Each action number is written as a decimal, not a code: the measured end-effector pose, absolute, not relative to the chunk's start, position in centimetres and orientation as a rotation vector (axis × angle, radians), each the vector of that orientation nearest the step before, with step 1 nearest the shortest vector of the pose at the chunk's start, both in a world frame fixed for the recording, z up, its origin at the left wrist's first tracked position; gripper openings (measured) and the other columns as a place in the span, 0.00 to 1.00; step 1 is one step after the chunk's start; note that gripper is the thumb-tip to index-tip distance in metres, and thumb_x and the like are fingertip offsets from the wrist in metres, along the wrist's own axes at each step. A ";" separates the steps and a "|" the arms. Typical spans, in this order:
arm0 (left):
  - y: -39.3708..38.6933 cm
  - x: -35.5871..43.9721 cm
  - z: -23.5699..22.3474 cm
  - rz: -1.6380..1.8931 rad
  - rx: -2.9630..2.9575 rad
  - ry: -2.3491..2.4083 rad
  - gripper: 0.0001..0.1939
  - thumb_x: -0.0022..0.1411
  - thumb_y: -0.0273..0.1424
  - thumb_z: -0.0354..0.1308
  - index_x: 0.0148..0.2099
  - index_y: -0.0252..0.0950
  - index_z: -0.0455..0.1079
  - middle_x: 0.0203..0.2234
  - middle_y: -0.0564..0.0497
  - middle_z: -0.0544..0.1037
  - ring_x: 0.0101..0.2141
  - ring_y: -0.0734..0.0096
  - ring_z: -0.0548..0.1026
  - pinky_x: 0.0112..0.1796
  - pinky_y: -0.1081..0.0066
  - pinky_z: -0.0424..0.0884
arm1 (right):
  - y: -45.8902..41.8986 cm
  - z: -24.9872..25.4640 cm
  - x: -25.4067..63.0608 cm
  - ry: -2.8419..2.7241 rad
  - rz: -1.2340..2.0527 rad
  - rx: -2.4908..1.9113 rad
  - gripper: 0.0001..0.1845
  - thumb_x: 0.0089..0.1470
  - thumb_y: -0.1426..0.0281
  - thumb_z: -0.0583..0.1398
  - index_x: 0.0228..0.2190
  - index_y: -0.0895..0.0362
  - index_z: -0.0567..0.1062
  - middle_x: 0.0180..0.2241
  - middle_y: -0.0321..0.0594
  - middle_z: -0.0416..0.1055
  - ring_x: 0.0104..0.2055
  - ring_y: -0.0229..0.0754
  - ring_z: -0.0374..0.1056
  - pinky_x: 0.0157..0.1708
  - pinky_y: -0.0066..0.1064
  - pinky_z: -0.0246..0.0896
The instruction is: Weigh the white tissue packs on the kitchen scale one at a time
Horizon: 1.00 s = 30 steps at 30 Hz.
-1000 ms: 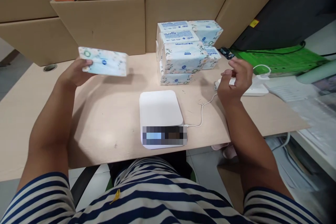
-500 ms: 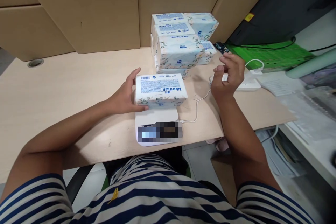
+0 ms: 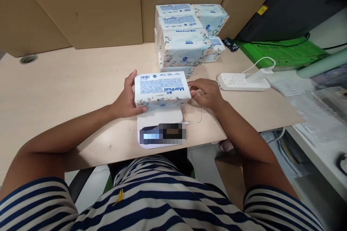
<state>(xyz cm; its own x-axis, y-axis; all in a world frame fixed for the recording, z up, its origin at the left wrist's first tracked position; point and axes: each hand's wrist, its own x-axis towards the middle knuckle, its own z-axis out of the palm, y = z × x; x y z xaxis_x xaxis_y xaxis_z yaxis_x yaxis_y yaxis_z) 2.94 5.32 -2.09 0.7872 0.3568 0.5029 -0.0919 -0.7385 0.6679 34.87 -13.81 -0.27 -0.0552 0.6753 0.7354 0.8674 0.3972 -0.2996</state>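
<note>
A white tissue pack (image 3: 162, 89) with blue print lies on the white scale (image 3: 159, 122) near the desk's front edge. My left hand (image 3: 127, 97) grips the pack's left end, thumb on its front. My right hand (image 3: 206, 94) holds the pack's right end with curled fingers. Behind it stands a stack of several more tissue packs (image 3: 184, 39).
A white power strip (image 3: 241, 81) with a plugged charger lies to the right, its cable running to the scale. Cardboard boxes (image 3: 81, 11) line the back of the desk (image 3: 62, 86). A green mat (image 3: 282, 52) and papers lie at the far right.
My left hand brought the tissue pack from the left down onto the scale. My right hand dropped from mid-air to grasp the pack's right end.
</note>
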 end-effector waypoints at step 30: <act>3.6 3.8 -0.1 0.924 1.981 0.238 0.35 0.77 0.64 0.42 0.53 0.39 0.73 0.51 0.41 0.83 0.52 0.60 0.83 0.50 0.59 0.84 | -13.5 -2.1 34.9 -1.829 -0.198 -1.403 0.34 0.72 0.40 0.51 0.48 0.50 0.86 0.33 0.40 0.84 0.34 0.45 0.80 0.34 0.35 0.73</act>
